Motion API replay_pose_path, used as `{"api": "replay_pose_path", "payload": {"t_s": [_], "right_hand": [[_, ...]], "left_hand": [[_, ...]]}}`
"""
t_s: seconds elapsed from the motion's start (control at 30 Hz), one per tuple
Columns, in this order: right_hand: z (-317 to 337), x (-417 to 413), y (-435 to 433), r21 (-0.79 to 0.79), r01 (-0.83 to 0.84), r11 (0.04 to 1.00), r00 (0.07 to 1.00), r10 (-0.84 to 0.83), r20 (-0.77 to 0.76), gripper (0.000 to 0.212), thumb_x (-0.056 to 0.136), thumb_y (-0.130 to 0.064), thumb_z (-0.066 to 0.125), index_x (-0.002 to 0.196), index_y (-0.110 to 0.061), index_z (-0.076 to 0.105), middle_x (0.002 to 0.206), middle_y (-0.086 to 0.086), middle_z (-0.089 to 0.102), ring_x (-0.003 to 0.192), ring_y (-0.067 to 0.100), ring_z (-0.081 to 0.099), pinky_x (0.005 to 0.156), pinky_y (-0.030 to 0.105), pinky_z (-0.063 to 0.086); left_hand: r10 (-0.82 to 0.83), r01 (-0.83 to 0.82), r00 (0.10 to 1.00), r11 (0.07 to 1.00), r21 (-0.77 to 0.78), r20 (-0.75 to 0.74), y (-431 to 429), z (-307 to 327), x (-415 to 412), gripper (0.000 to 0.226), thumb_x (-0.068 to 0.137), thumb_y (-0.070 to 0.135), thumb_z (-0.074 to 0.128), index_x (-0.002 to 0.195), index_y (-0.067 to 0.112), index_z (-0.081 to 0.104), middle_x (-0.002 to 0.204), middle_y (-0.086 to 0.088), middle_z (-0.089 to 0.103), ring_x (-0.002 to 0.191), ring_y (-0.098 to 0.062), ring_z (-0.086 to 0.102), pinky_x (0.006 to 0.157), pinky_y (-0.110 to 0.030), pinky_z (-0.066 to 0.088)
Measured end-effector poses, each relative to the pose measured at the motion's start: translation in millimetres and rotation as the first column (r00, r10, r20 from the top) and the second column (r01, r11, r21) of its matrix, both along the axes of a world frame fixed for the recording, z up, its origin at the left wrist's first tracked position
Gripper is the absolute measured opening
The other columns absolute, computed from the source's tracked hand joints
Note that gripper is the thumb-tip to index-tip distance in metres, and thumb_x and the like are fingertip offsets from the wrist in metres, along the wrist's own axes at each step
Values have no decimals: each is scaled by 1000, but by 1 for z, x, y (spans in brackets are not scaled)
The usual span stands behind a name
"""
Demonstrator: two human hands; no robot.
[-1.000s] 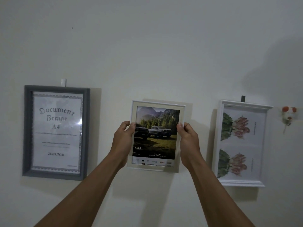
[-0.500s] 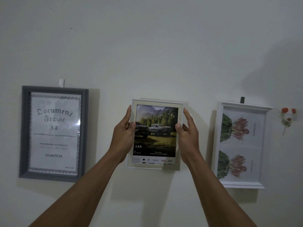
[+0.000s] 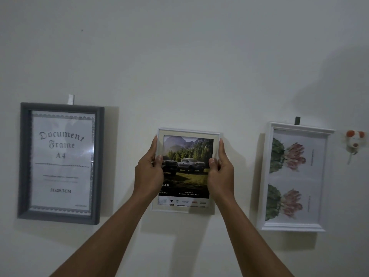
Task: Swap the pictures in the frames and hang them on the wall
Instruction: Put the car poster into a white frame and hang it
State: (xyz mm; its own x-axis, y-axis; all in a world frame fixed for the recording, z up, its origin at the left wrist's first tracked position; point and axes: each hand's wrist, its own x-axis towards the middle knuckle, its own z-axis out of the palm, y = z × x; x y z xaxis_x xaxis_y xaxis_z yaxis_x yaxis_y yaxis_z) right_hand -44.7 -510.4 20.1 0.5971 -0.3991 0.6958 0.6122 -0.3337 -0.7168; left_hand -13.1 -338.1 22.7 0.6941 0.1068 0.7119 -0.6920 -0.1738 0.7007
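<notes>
**Small frame held at the wall by both hands**

The left hand and right hand grip the small white frame by its two long sides. It is upright, with its front toward the viewer. On each side a forefinger lies straight up along the frame's outer edge. Each thumb presses on the glass front, and the other fingers are mostly hidden behind the frame. Between the two thumbs lies the truck picture, mounted in this frame. The frame stands close before the wall; whether it touches the wall or catches on a hook cannot be told. Well outward of the left fingers hangs a grey frame holding a document sheet, with a pale tab just above its top rail. Outward of the right fingers, somewhat nearer, hangs a wide white frame holding a flower print, with a dark tab at its top rail. Beyond that frame a small soft toy sits on the wall.
</notes>
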Motion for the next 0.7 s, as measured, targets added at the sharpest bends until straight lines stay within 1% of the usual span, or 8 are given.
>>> {"api": "replay_pose_path", "payload": {"t_s": [0.03, 0.1, 0.23, 0.3, 0.43, 0.47, 0.53, 0.7], "right_hand": [[-2, 0, 0, -11, 18, 1000, 1000, -18, -3, 65, 104, -5, 42, 154, -42, 21, 153, -6, 38, 115, -6, 42, 81, 4, 41], [-6, -1, 1, -24, 41, 999, 999, -41, 1, 64, 105, -7, 43, 154, -42, 20, 154, -4, 40, 114, 19, 57, 84, 5, 35], [-13, -2, 2, -40, 78, 996, 997, -79, -2, 62, 105, -9, 43, 154, -40, 20, 153, -7, 39, 110, 27, 51, 70, -2, 36], [-13, -2, 2, -55, 102, 993, 995, -103, -9, 62, 105, -10, 44, 154, -41, 20, 149, -7, 45, 108, 38, 50, 73, 0, 37], [-12, -2, 3, -92, 165, 982, 986, -167, -17, 60, 104, -16, 46, 153, -42, 20, 119, -10, 60, 98, 1, 58, 88, 10, 21], [-12, -1, 3, -104, 184, 977, 982, -186, -14, 60, 104, -18, 47, 152, -43, 20, 107, -7, 60, 93, -4, 57, 77, 6, 21], [-14, 3, 2, -98, 200, 975, 980, -201, -1, 61, 104, -19, 47, 153, -44, 20, 96, -15, 51, 84, -9, 52, 77, 5, 38], [-18, 7, 2, -64, 219, 974, 974, -214, 81, 43, 104, -19, 47, 142, -36, 37, 80, 0, 56, 67, 16, 55, 66, 30, 46]], "left_hand": [[30, -30, 999, 999, 21, 14, 0, -1, 1, 58, 102, 13, 44, 149, 39, 25, 105, 22, 51, 62, 9, 47, 60, -4, 37], [78, -80, 997, 995, 56, 29, 0, -4, 4, 58, 102, 14, 45, 150, 40, 23, 85, 29, 46, 64, 4, 42, 63, -6, 33], [125, -129, 991, 987, 93, 55, 2, -11, 5, 59, 101, 14, 46, 150, 39, 23, 92, 17, 52, 70, 2, 49, 64, -3, 34], [143, -148, 988, 984, 97, 63, 1, -10, 5, 59, 101, 14, 47, 150, 37, 23, 93, 13, 54, 72, 2, 50, 63, -5, 33], [196, -208, 975, 971, 115, 109, 1, -11, 11, 59, 101, 16, 48, 151, 34, 24, 96, 3, 54, 80, -5, 51, 68, -9, 34], [213, -227, 970, 966, 121, 120, 2, -11, 13, 59, 100, 15, 48, 151, 34, 25, 96, 0, 52, 79, -6, 50, 65, -7, 36], [231, -246, 964, 962, 115, 130, 2, -10, 13, 58, 100, 15, 49, 150, 33, 27, 95, -2, 49, 80, -8, 51, 66, -6, 37], [311, -340, 934, 923, 179, 175, 5, -11, 19, 58, 98, 18, 53, 149, 33, 29, 83, -1, 51, 80, -19, 51, 70, -24, 43]]}}
